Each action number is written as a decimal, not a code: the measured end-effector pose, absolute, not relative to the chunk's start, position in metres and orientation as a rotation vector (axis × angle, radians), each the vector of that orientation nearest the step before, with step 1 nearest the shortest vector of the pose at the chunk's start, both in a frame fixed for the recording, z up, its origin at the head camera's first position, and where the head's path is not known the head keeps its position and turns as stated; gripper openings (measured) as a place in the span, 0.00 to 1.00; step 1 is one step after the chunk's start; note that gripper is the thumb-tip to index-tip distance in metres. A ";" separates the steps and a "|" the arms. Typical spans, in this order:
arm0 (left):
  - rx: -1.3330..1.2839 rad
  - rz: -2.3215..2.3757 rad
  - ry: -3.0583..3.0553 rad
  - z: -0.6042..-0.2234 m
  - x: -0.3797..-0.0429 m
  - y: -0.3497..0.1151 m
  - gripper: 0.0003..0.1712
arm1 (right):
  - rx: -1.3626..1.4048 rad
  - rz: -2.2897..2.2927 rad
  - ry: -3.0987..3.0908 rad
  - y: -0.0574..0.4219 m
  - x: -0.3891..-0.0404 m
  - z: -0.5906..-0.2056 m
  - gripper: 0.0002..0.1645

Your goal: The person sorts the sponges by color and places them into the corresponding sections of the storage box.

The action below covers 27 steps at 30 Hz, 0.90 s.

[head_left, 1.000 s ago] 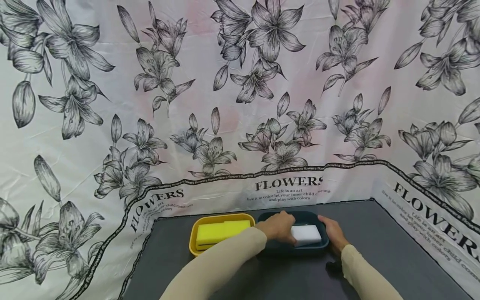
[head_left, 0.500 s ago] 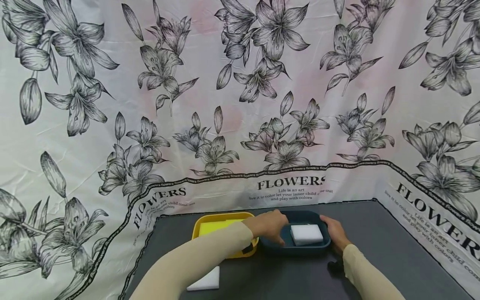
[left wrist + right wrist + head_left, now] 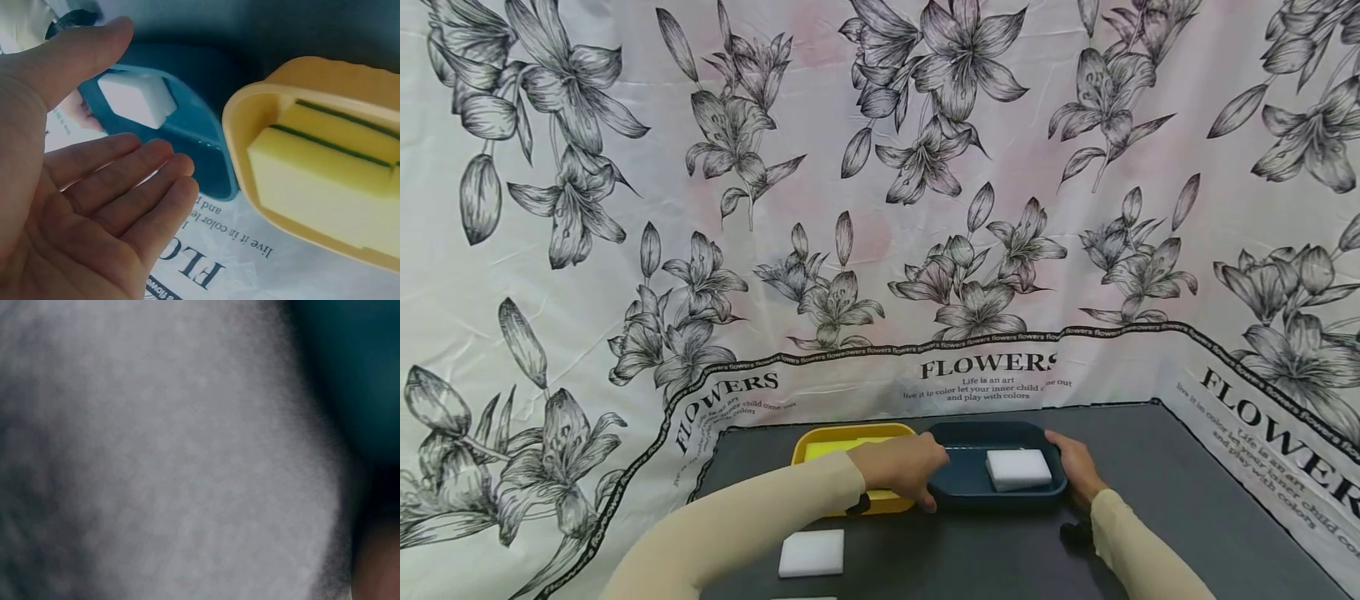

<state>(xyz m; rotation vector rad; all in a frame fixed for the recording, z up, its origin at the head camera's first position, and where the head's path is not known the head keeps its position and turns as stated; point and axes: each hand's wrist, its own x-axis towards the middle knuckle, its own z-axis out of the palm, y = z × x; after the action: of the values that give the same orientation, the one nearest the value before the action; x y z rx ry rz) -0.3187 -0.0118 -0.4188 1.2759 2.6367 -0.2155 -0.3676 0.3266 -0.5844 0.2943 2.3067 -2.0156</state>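
Two side by side, lower middle of the head view: yellow bin (image 3: pixel 854 430) left, dark blue bin (image 3: pixel 962 475) right. Both sit on the dark grey tabletop (image 3: pixel 973 554), ends touching or just beside each other, can't tell which.

Left hand (image 3: pixel 898 468): in the head view it's over the right end of the yellow bin, fingertips near the gap between bins. Left wrist view shows the palm, fingers extended and thumb well apart from them. Nothing pinched.

Right hand (image 3: pixel 1075 468): against the outer right end of the blue bin, touching its rim. Can't tell if the fingers are curled round it; right wrist view is mostly grey blur, with bin wall upper right and a bit of skin lower right.

White sponge block (image 3: pixel 1018 469) lies inside the blue bin, right half in the head view, upper left of the left wrist view. Can't tell if it's one piece or a stack.

Second white block (image 3: pixel 812 553) is flat on the tabletop, bottom of the head view, left of centre, just beside the left sleeve (image 3: pixel 737 521). Edge of another white piece (image 3: pixel 805 597) is cut off by the frame below it.

Yellow sponges (image 3: pixel 312 165) with dark green layers fill the yellow bin, right side of the left wrist view. At least two, packed against each other.

Backdrop: white floral cloth (image 3: pixel 842 108), "FLOWERS" lettering along its lower part.
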 end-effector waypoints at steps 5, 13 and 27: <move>1.280 -0.256 2.633 -0.421 -0.312 -0.027 0.34 | 0.299 -2.019 2.293 0.328 -0.369 -0.584 0.46; 1.213 -0.207 2.620 -0.432 -0.306 -0.054 0.32 | 0.302 -1.989 2.318 0.329 -0.369 -0.584 0.46; 1.175 -0.218 2.618 -0.430 -0.294 -0.093 0.32 | 0.314 -2.000 2.316 0.328 -0.371 -0.585 0.45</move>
<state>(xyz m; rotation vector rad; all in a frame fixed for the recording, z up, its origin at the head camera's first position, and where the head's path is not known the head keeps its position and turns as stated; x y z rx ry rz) -0.2936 -0.0934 -0.4303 1.1749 2.6180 -0.2177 -0.3711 0.3281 -0.5854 0.3138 2.3155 -2.0004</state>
